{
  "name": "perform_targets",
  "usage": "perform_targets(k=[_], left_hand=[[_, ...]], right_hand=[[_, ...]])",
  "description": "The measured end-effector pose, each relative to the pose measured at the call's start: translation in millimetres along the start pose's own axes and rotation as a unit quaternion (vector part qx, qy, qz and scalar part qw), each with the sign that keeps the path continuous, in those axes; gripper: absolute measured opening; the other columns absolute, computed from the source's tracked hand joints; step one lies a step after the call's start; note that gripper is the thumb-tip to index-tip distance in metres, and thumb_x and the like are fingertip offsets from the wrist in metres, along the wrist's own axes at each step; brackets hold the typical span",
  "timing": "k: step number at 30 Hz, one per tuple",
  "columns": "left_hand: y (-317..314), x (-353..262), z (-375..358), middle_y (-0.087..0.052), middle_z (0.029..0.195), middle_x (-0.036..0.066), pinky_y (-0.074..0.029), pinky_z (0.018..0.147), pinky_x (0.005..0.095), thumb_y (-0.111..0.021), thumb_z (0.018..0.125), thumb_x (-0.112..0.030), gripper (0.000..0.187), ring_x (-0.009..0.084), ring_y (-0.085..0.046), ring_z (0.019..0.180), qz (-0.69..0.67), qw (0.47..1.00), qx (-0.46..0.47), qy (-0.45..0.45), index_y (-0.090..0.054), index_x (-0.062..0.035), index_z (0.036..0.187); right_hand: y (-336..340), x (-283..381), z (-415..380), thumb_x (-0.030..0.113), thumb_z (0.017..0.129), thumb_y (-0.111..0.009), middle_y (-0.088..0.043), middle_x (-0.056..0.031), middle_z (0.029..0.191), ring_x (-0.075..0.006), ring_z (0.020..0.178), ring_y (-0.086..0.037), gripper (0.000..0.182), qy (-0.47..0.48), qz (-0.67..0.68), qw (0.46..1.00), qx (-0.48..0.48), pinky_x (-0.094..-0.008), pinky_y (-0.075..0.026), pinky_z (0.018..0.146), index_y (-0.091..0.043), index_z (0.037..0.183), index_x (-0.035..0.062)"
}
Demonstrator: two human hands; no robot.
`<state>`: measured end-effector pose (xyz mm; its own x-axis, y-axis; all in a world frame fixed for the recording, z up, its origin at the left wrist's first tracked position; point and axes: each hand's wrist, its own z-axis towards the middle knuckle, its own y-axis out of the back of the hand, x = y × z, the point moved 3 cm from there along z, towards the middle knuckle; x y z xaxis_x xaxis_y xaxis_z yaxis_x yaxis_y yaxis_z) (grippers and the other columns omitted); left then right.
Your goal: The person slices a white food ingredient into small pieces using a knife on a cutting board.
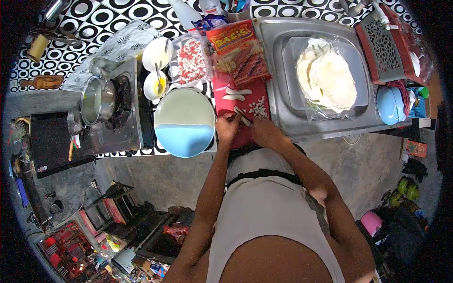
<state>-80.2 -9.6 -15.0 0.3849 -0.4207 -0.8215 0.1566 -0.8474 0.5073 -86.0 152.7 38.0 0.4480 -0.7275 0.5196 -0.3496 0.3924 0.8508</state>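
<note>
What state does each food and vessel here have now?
Two white sticks: whole
Small white pieces: chopped
Red and white pieces: cut small
Pale flat rounds: stacked
Pot: uncovered
Upper small bowl: uncovered
Lower small bowl: uncovered
Large round vessel: contents unclear
Red packet: sealing unclear

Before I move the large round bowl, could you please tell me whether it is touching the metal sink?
Apart: the head view shows the red cutting board lying between the bowl and the sink.

Pale sleeveless top (269,207), black waistband (264,173), greyish bottoms.
</note>
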Motion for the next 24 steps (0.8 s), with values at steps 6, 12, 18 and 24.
perform_targets(k=[6, 12, 18, 24], left_hand=[[-1, 1, -2, -0.066, 0.065, 0.010, -0.048, 0.056, 0.0310, -0.068, 0.075, -0.029, 0.027, 0.0174, -0.063, 0.056, -0.028, 0.999, -0.040, -0.022, -0.068, -0.0022, 0.077], [3, -13, -4, -0.065, 0.063, 0.011, -0.048, 0.056, 0.0316, -0.066, 0.076, -0.031, 0.030, 0.0187, -0.063, 0.056, -0.005, 1.000, -0.024, -0.003, -0.068, -0.0016, 0.077], [2, -14, 0, -0.064, 0.064, 0.013, -0.048, 0.056, 0.0332, -0.065, 0.076, -0.034, 0.033, 0.0220, -0.064, 0.058, 0.023, 0.999, -0.030, -0.011, -0.067, -0.0009, 0.077], [-4, -9, 4, -0.064, 0.064, 0.015, -0.048, 0.057, 0.0335, -0.065, 0.075, -0.030, 0.031, 0.0230, -0.063, 0.057, 0.065, 0.996, -0.060, -0.026, -0.066, 0.0007, 0.075]], right_hand=[[-3, -2, 9, 0.018, 0.085, -0.044, -0.059, -0.0286, 0.079, -0.0446, 0.075, -0.059, 0.027, -0.074, 0.013, 0.994, 0.085, -0.0502, -0.048, 0.070, -0.050, 0.088, -0.0084], [-7, -5, 12, 0.015, 0.078, -0.049, -0.058, -0.0254, 0.076, -0.0404, 0.073, -0.060, 0.023, -0.076, 0.052, 0.994, 0.055, -0.0482, -0.048, 0.068, -0.053, 0.083, -0.0068], [-29, -10, 22, 0.013, 0.075, -0.052, -0.058, -0.0241, 0.077, -0.0393, 0.071, -0.060, 0.021, -0.071, 0.052, 0.986, 0.143, -0.0476, -0.049, 0.068, -0.054, 0.084, -0.0059], [-11, -8, 1, 0.012, 0.075, -0.051, -0.059, -0.0283, 0.088, -0.0399, 0.085, -0.060, 0.021, -0.012, 0.027, 0.990, 0.138, -0.0461, -0.048, 0.075, -0.057, 0.082, -0.0071]])
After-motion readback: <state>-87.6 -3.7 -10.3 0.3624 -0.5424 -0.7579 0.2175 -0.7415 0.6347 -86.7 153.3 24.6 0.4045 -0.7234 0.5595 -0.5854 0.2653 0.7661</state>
